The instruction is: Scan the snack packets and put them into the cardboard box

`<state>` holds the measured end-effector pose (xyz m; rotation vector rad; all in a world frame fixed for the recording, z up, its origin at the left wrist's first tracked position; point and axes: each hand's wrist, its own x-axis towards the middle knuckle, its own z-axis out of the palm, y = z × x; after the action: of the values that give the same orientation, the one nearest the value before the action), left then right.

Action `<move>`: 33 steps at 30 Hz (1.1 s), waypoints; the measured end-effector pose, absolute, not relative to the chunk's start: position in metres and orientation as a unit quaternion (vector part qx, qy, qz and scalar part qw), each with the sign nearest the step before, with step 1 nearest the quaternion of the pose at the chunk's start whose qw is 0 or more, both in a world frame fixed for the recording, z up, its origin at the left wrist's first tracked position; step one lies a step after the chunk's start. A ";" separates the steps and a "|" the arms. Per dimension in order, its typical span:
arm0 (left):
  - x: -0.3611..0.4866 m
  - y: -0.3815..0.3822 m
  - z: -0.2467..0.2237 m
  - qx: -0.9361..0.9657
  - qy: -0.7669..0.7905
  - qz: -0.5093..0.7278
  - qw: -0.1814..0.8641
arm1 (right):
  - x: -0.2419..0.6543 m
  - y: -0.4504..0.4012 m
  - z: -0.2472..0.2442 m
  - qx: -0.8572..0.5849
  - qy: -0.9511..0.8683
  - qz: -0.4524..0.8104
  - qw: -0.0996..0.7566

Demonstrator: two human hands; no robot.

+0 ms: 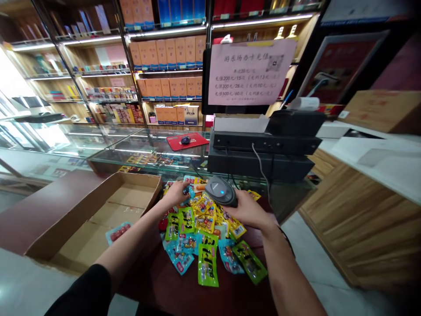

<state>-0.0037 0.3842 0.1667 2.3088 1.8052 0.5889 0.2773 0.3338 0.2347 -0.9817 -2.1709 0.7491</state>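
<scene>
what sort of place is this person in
Most likely a shop: the right hand holds what looks like a barcode scanner over a pile of small packets, with a glass display counter and shelves of boxed goods beyond.

Room above near pkts (208, 265); scanner (219, 191) obstructs far end, carton wall (155, 194) blocks L.

The scanner (217, 191) was grey and black with a small blue light (222, 192), the packets (208, 265) were yellow, light blue, or bright green with black lettering, the tabletop (158, 289) dark reddish brown, the box (131, 179) plain brown, the mouse mat (197, 140) red, and the sign (243, 95) pale pink with dark writing.
</scene>
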 end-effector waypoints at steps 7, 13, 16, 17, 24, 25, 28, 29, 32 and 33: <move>-0.031 0.380 0.192 0.630 0.620 0.333 0.328 | 0.267 0.333 0.232 -0.379 -0.827 0.300 0.287; -0.043 0.373 0.218 0.456 0.519 0.520 0.502 | 0.250 0.326 0.228 -0.383 -0.835 0.304 0.254; -0.045 0.363 0.222 0.444 0.494 0.528 0.529 | 0.242 0.325 0.222 -0.387 -0.843 0.290 0.234; -0.047 0.359 0.222 0.445 0.487 0.528 0.535 | 0.241 0.325 0.221 -0.387 -0.846 0.283 0.233; -0.053 0.351 0.210 0.435 0.464 0.555 0.536 | 0.236 0.323 0.221 -0.385 -0.849 0.275 0.236; -0.053 0.352 0.210 0.436 0.464 0.554 0.536 | 0.236 0.323 0.221 -0.387 -0.848 0.273 0.237; -0.050 0.353 0.209 0.439 0.461 0.546 0.545 | 0.236 0.324 0.222 -0.392 -0.847 0.269 0.239; -0.049 0.353 0.209 0.438 0.457 0.546 0.549 | 0.236 0.324 0.223 -0.392 -0.846 0.271 0.238; -0.048 0.354 0.209 0.431 0.444 0.556 0.555 | 0.236 0.324 0.224 -0.394 -0.844 0.276 0.237; -0.048 0.354 0.209 0.429 0.444 0.557 0.556 | 0.236 0.323 0.224 -0.393 -0.844 0.276 0.238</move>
<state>-0.0483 0.3538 0.2090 1.0123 1.0486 1.3156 0.2360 0.3235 0.2237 -1.0770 -2.3132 0.7577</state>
